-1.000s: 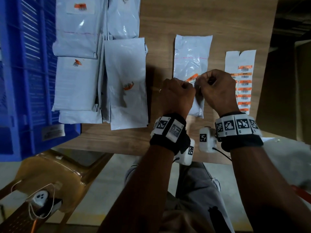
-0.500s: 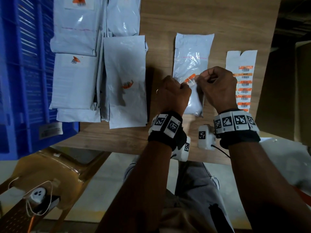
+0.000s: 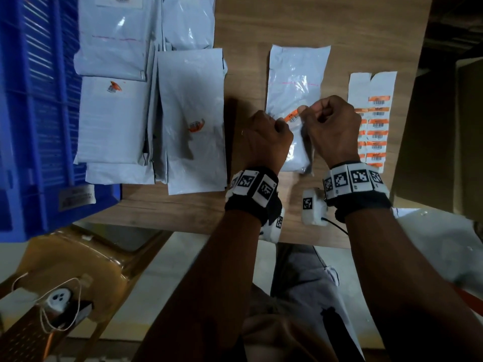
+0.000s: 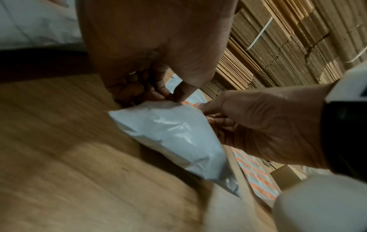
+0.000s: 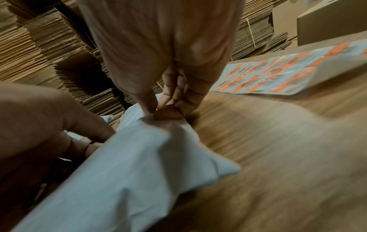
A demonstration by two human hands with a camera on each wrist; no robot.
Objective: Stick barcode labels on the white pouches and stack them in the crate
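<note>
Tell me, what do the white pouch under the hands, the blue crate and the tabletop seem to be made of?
The white pouch looks like thin glossy plastic film: it crinkles and throws bright glints. The blue crate seems to be rigid moulded plastic, with slotted, ribbed walls. The tabletop shows matte wood grain, though whether solid wood or laminate cannot be told.

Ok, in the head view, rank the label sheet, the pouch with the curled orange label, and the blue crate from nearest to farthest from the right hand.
From the right hand:
1. Label sheet, just to its right on the table.
2. Pouch with the curled orange label, left, beyond the left hand.
3. Blue crate, far left, at the table's end.
</note>
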